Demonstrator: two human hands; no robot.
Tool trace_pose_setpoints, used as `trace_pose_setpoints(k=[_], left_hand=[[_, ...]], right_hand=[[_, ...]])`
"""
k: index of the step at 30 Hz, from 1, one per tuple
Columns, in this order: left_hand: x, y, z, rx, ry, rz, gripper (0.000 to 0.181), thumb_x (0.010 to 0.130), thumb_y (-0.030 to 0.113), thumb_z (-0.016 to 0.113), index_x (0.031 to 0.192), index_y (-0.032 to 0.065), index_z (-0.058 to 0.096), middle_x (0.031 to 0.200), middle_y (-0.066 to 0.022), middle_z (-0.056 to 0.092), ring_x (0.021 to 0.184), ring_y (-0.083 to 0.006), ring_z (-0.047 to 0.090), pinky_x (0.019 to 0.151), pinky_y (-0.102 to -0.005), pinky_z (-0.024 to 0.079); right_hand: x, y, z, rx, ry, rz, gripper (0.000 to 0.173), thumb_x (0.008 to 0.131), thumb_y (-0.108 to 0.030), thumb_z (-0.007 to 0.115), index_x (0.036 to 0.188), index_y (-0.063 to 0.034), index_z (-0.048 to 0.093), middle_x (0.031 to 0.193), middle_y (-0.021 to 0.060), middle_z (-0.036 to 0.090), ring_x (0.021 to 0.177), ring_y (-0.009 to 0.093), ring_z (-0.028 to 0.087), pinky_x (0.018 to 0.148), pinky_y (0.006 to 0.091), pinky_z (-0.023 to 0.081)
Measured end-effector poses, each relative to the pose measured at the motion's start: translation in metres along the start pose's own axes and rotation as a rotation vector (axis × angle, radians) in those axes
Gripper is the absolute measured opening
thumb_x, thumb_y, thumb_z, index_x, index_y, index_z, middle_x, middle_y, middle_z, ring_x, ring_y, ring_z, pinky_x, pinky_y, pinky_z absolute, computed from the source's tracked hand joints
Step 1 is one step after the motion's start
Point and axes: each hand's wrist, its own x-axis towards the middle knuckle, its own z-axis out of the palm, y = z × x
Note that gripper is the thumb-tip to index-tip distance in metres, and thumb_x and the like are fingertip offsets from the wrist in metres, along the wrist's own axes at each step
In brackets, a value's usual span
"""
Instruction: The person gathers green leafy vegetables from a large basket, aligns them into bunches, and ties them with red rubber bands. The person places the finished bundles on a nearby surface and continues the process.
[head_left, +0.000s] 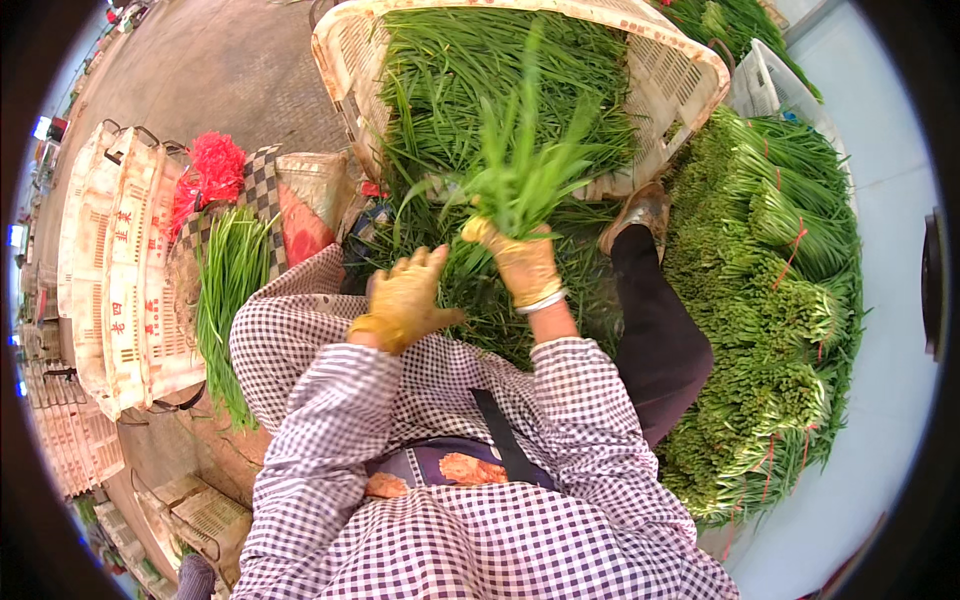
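Observation:
My right hand (521, 262), in a yellow glove, grips a bunch of garlic chives (525, 180) by its lower end. The leaves point away from me and are blurred by motion. Just left of it is my left hand (409, 300), also gloved in yellow, fingers spread with nothing in them. Loose chive leaves (487, 315) cover the floor between my legs. Beyond my hands a stained white plastic crate (667, 82) lies tipped towards me, filled with long chives (495, 82). A separate small pile of chives (232, 300) rests by my left knee.
At right stands a large stack of chive bundles (750, 322), some with red ties, against a pale wall (892, 300). Nested white crates (120, 277) bearing writing stand at left. Near them sits a clump of red plastic strings (214, 169). Another crate (199, 517) is lower left.

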Motion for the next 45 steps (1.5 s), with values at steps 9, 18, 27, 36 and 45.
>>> trace_pose_setpoints(k=[9,18,27,36,45], left_hand=[[-0.096,-0.003,-0.007,-0.829,-0.443,0.246,0.064,0.089,0.033,0.064,0.138,-0.0003,0.040,0.136,-0.0184,0.050,0.127,-0.0273,0.046,0.105,-0.0371,0.039],[-0.065,0.029,0.024,-1.958,-0.557,0.006,0.105,0.084,0.076,0.031,0.145,-0.0048,0.003,0.133,-0.0340,0.043,0.114,-0.0382,0.055,0.101,-0.0509,0.040],[-0.028,0.007,0.046,-2.516,-0.663,0.012,0.062,0.094,0.048,0.047,0.128,-0.0035,0.044,0.118,-0.0225,0.059,0.107,-0.0400,0.057,0.094,-0.0540,0.047],[-0.042,-0.010,0.024,-2.179,-0.141,0.040,0.027,0.087,0.014,0.066,0.108,-0.0008,0.057,0.081,-0.0085,0.065,0.074,-0.0192,0.065,0.070,-0.0396,0.059],[-0.068,-0.034,0.007,-1.993,-0.110,0.373,0.037,0.084,0.017,0.069,0.113,0.0008,0.051,0.104,-0.0104,0.060,0.063,-0.0128,0.052,0.052,-0.0286,0.048]], right_hand=[[0.013,0.030,-0.028,-0.651,0.100,0.281,0.031,0.082,-0.010,0.072,0.109,0.0007,0.062,0.098,0.0101,0.070,0.088,0.016,0.065,0.082,0.0299,0.052],[-0.011,-0.034,-0.013,-0.381,-0.299,-0.199,0.029,0.097,-0.018,0.048,0.121,-0.0025,0.053,0.123,0.0134,0.058,0.113,0.025,0.056,0.096,0.0377,0.046],[-0.090,-0.036,0.039,-0.759,-0.756,-0.717,0.047,0.079,-0.009,0.061,0.124,-0.0169,0.055,0.124,0.0084,0.057,0.130,0.022,0.042,0.111,0.0389,0.026],[-0.121,-0.074,0.014,0.173,-0.701,0.027,0.071,0.084,-0.037,0.068,0.138,-0.0009,0.041,0.118,0.0178,0.061,0.119,0.032,0.052,0.105,0.0457,0.036],[-0.094,-0.076,-0.042,0.512,0.182,0.013,0.040,0.091,-0.020,0.063,0.125,-0.0014,0.054,0.068,0.0018,0.060,0.053,0.015,0.056,0.050,0.0283,0.045]])
